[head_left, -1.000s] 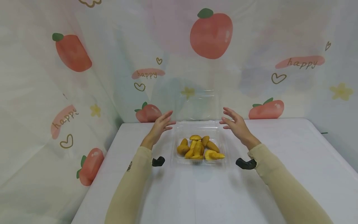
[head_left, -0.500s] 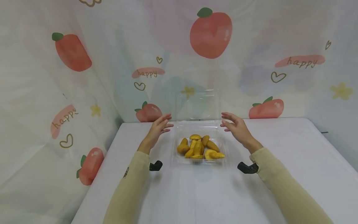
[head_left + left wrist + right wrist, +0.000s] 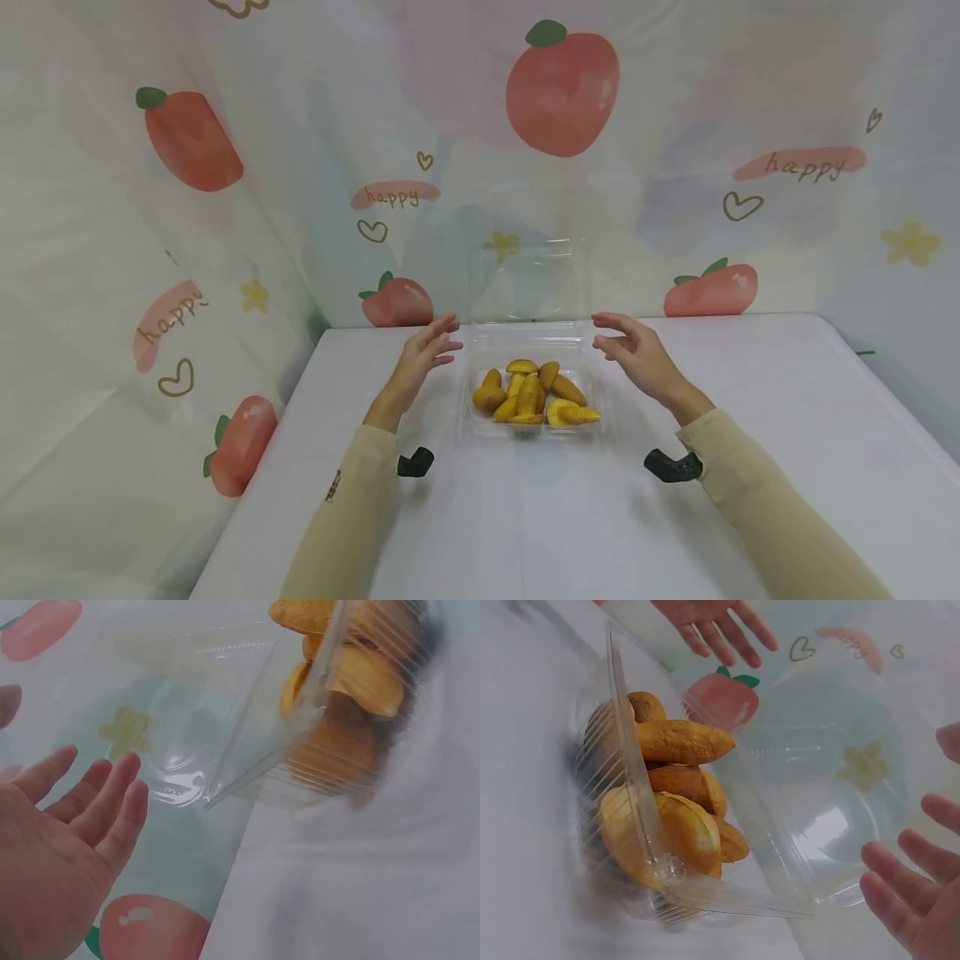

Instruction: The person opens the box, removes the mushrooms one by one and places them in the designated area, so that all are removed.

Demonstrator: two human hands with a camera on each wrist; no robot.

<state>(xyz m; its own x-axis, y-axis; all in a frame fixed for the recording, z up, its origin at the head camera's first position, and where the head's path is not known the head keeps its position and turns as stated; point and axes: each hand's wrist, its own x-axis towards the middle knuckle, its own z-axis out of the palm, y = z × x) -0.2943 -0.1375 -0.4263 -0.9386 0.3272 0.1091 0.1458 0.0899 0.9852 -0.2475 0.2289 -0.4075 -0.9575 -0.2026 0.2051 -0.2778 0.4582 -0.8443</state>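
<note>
Several yellow-brown mushrooms (image 3: 529,397) lie in a clear plastic clamshell box (image 3: 468,430) on the white table. Its transparent lid (image 3: 528,283) stands raised at the back, against the printed backdrop. My left hand (image 3: 417,363) hovers to the left of the box, fingers spread and holding nothing. On the other side, my right hand (image 3: 637,357) is held in the air with its fingers loosely bent and nothing in them. In the right wrist view the mushrooms (image 3: 679,817) show through the ribbed wall of the box, and the fingers stand apart from the lid (image 3: 840,825).
A white cloth covers the table (image 3: 495,533). Behind it hangs a backdrop (image 3: 465,108) printed with fruit, hearts and stars, which continues down the left side. A black strap-like piece (image 3: 672,466) sticks out below each sleeve cuff.
Both hands have drawn back a little toward the person and slightly down, moving away from the lid. The box, its raised lid and the mushrooms stay in place.
</note>
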